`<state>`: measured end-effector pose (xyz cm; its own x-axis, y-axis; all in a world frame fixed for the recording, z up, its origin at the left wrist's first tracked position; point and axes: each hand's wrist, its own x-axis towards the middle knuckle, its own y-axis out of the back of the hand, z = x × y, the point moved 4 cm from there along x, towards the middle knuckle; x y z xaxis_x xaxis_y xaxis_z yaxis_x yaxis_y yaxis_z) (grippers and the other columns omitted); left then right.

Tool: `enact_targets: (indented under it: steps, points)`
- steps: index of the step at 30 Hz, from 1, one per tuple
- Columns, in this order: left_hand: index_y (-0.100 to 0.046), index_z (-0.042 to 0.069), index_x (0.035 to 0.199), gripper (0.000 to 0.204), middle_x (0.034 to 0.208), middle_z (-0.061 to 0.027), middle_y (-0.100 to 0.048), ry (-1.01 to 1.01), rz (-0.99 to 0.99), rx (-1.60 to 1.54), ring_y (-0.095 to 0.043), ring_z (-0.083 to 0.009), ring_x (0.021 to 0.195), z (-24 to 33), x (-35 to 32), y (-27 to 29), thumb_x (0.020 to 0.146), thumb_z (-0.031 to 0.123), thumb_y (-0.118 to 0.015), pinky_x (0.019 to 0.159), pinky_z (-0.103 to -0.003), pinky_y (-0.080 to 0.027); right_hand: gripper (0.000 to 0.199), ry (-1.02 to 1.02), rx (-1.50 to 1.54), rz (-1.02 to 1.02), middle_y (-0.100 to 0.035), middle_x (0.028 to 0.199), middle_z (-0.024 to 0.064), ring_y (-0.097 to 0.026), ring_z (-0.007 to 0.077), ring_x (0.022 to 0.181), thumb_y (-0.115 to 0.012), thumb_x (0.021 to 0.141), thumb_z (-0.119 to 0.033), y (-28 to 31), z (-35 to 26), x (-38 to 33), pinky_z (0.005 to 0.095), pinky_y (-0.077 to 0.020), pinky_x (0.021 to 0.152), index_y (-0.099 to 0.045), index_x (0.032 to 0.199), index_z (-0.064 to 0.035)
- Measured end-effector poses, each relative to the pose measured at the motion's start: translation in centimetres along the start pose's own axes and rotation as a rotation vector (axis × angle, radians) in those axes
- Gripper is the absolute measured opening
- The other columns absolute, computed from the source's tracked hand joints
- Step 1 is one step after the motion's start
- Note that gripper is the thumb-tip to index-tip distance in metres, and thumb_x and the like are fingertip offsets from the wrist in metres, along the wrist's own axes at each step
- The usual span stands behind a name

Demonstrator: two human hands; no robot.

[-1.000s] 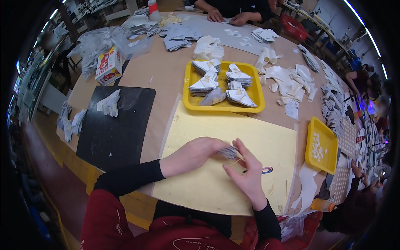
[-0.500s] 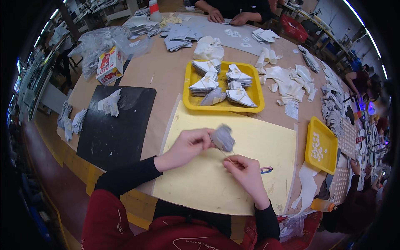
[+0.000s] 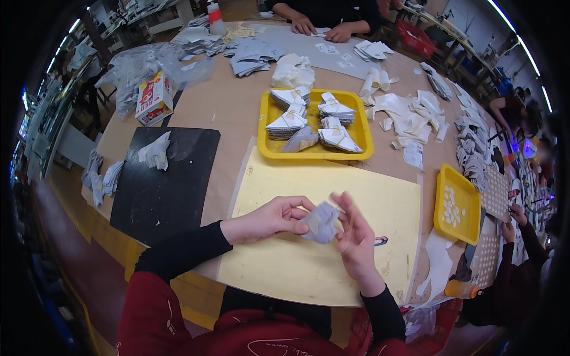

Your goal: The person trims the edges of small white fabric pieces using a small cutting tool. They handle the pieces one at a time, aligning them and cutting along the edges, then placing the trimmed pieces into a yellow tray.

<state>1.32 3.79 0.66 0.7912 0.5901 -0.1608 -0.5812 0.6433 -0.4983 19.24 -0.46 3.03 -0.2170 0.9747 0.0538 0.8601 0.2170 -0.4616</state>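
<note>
In my left hand (image 3: 276, 218) is a small bundle of grey cut fabric pieces (image 3: 321, 224), pinched at its left edge between thumb and fingers. Close against the bundle's right side, my right hand (image 3: 356, 243) has its fingers raised and bent, blurred by motion. A thin tan rubber band (image 3: 351, 222) seems to be hooked on those fingers; its run round the bundle is hard to make out. Both hands hover over a pale yellow board (image 3: 297, 273). Beyond them stands a yellow tray (image 3: 314, 156) with several banded stacks of similar pieces (image 3: 339, 136).
A blue-handled tool (image 3: 381, 241) lies right of my right hand. At left, a black board (image 3: 172, 190) carries loose pieces (image 3: 156, 151). A smaller yellow tray (image 3: 473, 204) holds white bits. Across the table, another person's hands (image 3: 323, 28) work on paper; white scraps (image 3: 409, 115) lie at right.
The bundle has come slightly lower and nearer and has turned in my left hand. My right hand has lifted its fingers from the stretched band up to the bundle's side.
</note>
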Motion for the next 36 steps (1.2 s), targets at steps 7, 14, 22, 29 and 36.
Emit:
enact_targets:
  steps: [7, 14, 22, 29, 36]
  points:
    - [-0.056, 0.002, 0.127, 0.042, 0.109, -0.0097, -0.070, 0.188, 0.011, 0.741, -0.063, -0.0128, 0.101, 0.4, -0.2, -2.0, 0.088, 0.009, -0.068, 0.089, -0.028, -0.048, 0.027, 0.408, -0.986, -0.441, -0.067, 0.098, 0.0045, -0.059, 0.0226, 0.099, -0.078, 0.075, -0.013, -2.3, -0.2, -1.2, 0.0340, -0.0421, 0.091, -0.072, 0.101, -0.0111]
    - [-0.050, 0.000, 0.137, 0.050, 0.118, -0.0108, -0.067, -0.026, 0.175, 0.307, -0.062, -0.0138, 0.109, 0.9, -0.3, 0.5, 0.089, 0.005, -0.064, 0.096, -0.027, -0.047, 0.019, 0.366, -0.822, -0.244, -0.055, 0.056, 0.0038, -0.060, 0.0223, 0.073, -0.047, 0.067, -0.005, 0.1, -3.1, -0.4, 0.0385, -0.0448, 0.084, -0.065, 0.064, -0.0070]
    - [-0.056, -0.001, 0.132, 0.046, 0.124, -0.0095, -0.064, -0.103, 0.059, 0.340, -0.059, -0.0144, 0.114, 2.0, -0.9, -0.5, 0.088, 0.002, -0.068, 0.100, -0.029, -0.045, 0.024, -0.438, 1.017, -0.077, -0.062, 0.071, 0.0142, -0.050, 0.0171, 0.063, -0.046, 0.079, -0.006, 4.1, 0.8, 0.1, 0.0302, -0.0530, 0.065, -0.064, 0.090, 0.0046]
    - [-0.057, 0.002, 0.125, 0.037, 0.121, -0.0138, -0.066, -0.137, 0.075, 0.618, -0.062, -0.0165, 0.111, 2.9, -0.7, -0.6, 0.089, 0.005, -0.065, 0.096, -0.031, -0.047, 0.062, -0.345, 0.363, 0.108, -0.053, 0.134, 0.0163, -0.059, 0.0193, 0.105, -0.064, 0.083, 0.006, 1.7, 1.0, -0.1, 0.0290, -0.0571, 0.076, -0.042, 0.140, 0.0040]
    - [-0.054, 0.003, 0.118, 0.030, 0.108, -0.0156, -0.066, -0.315, 0.200, 1.102, -0.065, -0.0291, 0.100, 2.2, -0.8, -1.5, 0.089, 0.005, -0.062, 0.086, -0.036, -0.051, 0.047, 0.023, -0.714, 0.004, -0.058, 0.111, 0.0086, -0.059, 0.0192, 0.097, -0.073, 0.077, 0.001, -0.2, 0.6, 0.0, 0.0275, -0.0489, 0.077, -0.057, 0.121, -0.0038]
